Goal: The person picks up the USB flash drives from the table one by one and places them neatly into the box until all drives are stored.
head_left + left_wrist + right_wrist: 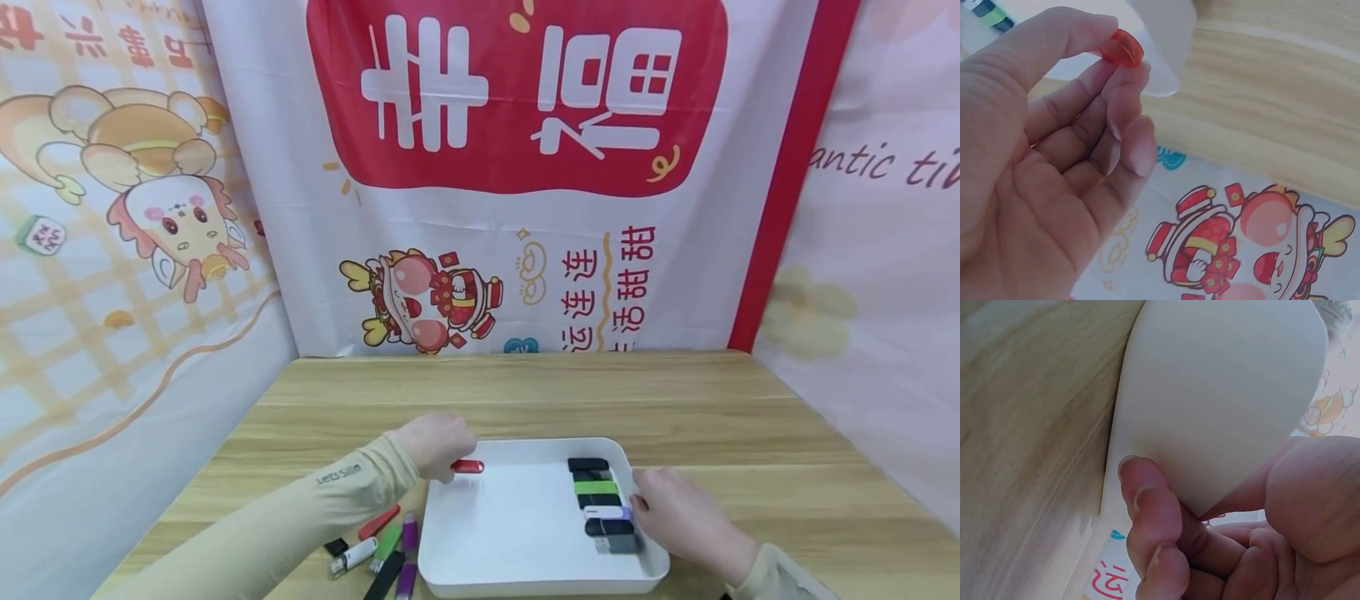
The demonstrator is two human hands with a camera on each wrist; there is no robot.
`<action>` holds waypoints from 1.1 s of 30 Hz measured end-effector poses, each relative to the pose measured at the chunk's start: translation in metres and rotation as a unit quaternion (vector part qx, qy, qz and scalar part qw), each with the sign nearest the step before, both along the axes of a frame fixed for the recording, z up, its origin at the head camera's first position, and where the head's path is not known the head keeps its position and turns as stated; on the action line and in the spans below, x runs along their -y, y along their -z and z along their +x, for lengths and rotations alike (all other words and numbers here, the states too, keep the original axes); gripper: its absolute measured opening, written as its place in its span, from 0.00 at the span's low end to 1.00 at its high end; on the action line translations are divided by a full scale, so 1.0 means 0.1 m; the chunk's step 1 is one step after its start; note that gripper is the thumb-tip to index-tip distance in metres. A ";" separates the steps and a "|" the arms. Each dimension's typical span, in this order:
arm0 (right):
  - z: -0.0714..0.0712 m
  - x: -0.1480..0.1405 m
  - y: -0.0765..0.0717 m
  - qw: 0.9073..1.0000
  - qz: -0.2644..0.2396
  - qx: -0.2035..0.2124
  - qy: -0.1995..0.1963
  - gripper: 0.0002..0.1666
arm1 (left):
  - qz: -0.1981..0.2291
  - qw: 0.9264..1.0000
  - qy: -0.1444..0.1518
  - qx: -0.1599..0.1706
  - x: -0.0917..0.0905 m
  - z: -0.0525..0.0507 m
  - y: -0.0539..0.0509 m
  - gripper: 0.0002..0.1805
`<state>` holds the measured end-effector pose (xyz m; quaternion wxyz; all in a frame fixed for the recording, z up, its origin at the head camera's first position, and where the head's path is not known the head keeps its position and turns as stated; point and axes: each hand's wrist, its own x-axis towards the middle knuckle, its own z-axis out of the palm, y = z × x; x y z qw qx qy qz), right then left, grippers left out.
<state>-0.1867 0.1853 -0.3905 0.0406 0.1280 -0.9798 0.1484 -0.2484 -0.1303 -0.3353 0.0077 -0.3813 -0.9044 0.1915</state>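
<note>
A red USB stick [468,467] is pinched between the thumb and forefinger of my left hand [438,446], over the upper left corner of the white tray [517,579]. In the left wrist view the left hand [1054,137] holds the red stick [1124,49] by its end, other fingers bent. My right hand [686,512] grips the tray's right edge; in the right wrist view its fingertips [1147,481] press the outer wall of the tray [1222,381]. Inside the tray, along its right side, several sticks lie in a column, among them a green one [596,487] and a grey one [618,544].
Left of the tray, on the wooden table [510,392], several loose sticks lie in a group: a red one [378,521], a white one [354,557], a green one [387,542], a black one [385,577] and purple ones [409,533]. A printed cloth [525,208] hangs behind the table.
</note>
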 end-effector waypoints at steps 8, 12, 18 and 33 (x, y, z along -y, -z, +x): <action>0.00 -0.01 0.00 1.000 0.006 -0.009 -0.003 0.02 | -0.024 0.999 0.025 -0.027 -0.03 -0.04 0.11 0.16; 0.00 -0.01 0.00 1.000 0.007 -0.005 -0.001 0.02 | -0.038 0.998 0.025 -0.032 -0.03 -0.05 0.16 0.14; 0.01 -0.01 0.00 1.000 0.002 -0.003 -0.001 0.02 | -0.038 0.998 0.030 -0.043 -0.02 -0.07 0.23 0.15; 0.01 -0.02 0.00 1.000 0.007 -0.007 -0.005 0.03 | -0.037 0.994 0.034 -0.099 -0.03 -0.07 0.36 0.11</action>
